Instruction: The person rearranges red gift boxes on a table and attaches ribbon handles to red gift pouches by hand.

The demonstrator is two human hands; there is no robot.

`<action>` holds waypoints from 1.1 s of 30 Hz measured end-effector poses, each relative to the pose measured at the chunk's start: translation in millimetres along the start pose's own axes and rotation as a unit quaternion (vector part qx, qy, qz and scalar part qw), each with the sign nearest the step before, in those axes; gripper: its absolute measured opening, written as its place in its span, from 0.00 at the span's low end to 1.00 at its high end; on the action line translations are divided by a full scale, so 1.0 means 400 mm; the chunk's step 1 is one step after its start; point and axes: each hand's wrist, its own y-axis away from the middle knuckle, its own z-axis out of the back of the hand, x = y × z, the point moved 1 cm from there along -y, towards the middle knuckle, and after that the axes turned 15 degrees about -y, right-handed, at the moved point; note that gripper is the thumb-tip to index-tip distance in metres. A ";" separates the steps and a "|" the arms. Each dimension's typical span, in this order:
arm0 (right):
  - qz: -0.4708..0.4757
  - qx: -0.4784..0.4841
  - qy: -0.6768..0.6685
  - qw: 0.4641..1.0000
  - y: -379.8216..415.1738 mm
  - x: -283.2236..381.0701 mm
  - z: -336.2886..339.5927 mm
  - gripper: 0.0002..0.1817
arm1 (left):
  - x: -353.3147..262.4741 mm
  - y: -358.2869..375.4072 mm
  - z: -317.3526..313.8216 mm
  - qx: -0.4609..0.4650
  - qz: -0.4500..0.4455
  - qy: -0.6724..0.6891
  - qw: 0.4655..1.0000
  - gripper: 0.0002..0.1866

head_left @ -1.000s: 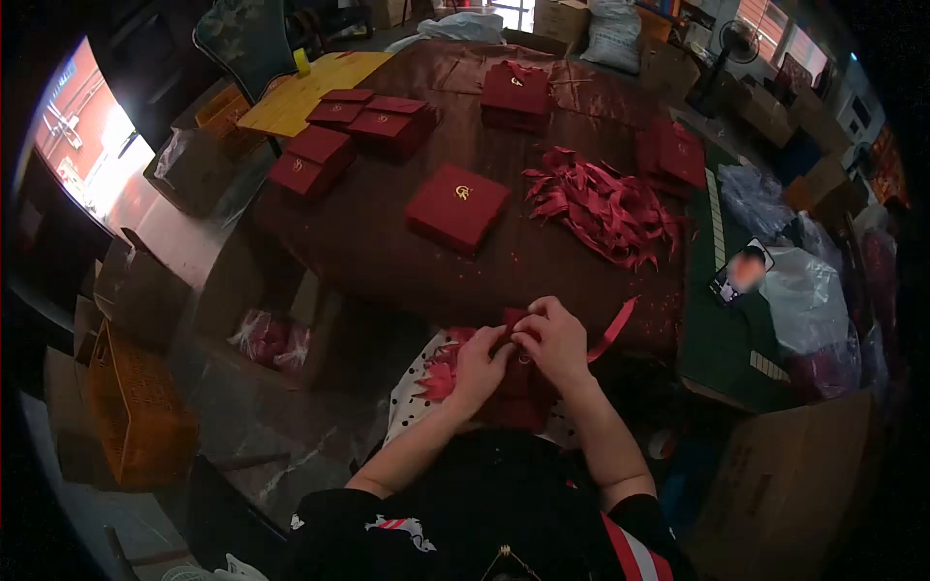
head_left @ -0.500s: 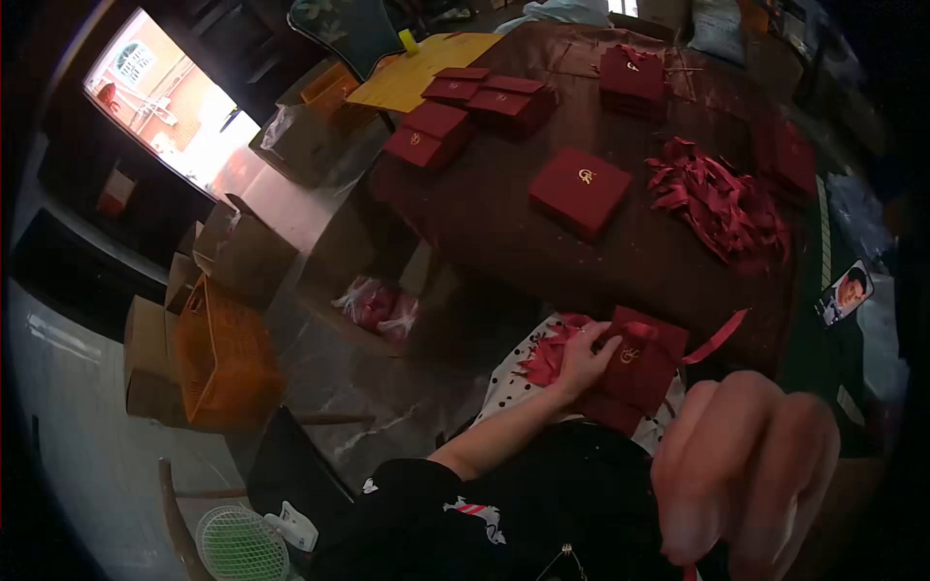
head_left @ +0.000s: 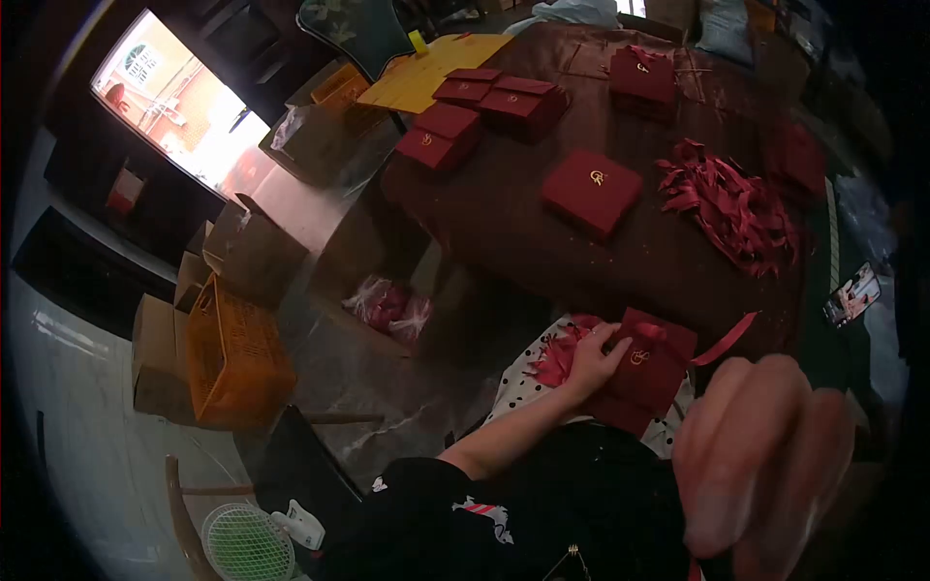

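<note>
On my lap lies a dark red gift bag [head_left: 647, 382] with a gold emblem and a ribbon [head_left: 725, 341] sticking out to its right. My left hand [head_left: 599, 360] grips the bag's left edge, thumb and fingers closed on it. Under that hand, loose red ribbons [head_left: 552, 360] rest on a white polka-dot cloth [head_left: 515, 390]. Close to the camera, my right hand [head_left: 760, 455] is raised with its fingers curled together. A strip of red ribbon [head_left: 695, 570] shows just below it; the fingertips' hold is partly hidden.
The brown-covered table [head_left: 494, 218] bears a red gift bag stack [head_left: 593, 192], more stacks [head_left: 441, 136] behind, and a ribbon heap [head_left: 731, 213]. A phone [head_left: 852, 295] lies at right. To the left stand an orange crate [head_left: 237, 358], cardboard boxes [head_left: 254, 247] and a green fan [head_left: 248, 542].
The whole view has shifted slightly to the right. My left hand stays on the bag, and my right hand remains raised and closed. The picture on the phone screen differs.
</note>
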 end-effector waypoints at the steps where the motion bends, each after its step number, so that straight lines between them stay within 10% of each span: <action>1: -0.006 0.083 0.042 0.996 0.007 -0.001 0.013 0.07 | -0.002 0.003 0.001 0.000 0.000 -0.001 1.000 0.16; 13: -0.008 -0.057 0.075 0.995 -0.031 0.021 0.025 0.03 | -0.011 -0.003 0.008 0.003 -0.015 -0.005 1.000 0.17; 25: -0.058 -0.002 -0.131 0.990 0.093 -0.039 -0.061 0.11 | -0.015 -0.001 0.015 0.015 0.001 -0.024 1.000 0.18; 28: -0.078 -0.069 -0.478 0.872 0.090 -0.037 -0.098 0.10 | -0.023 -0.006 0.024 0.040 0.030 -0.012 0.999 0.19; 33: -0.140 -0.143 -0.855 0.478 0.088 -0.027 -0.260 0.11 | -0.002 -0.010 0.021 0.043 0.013 0.042 0.998 0.17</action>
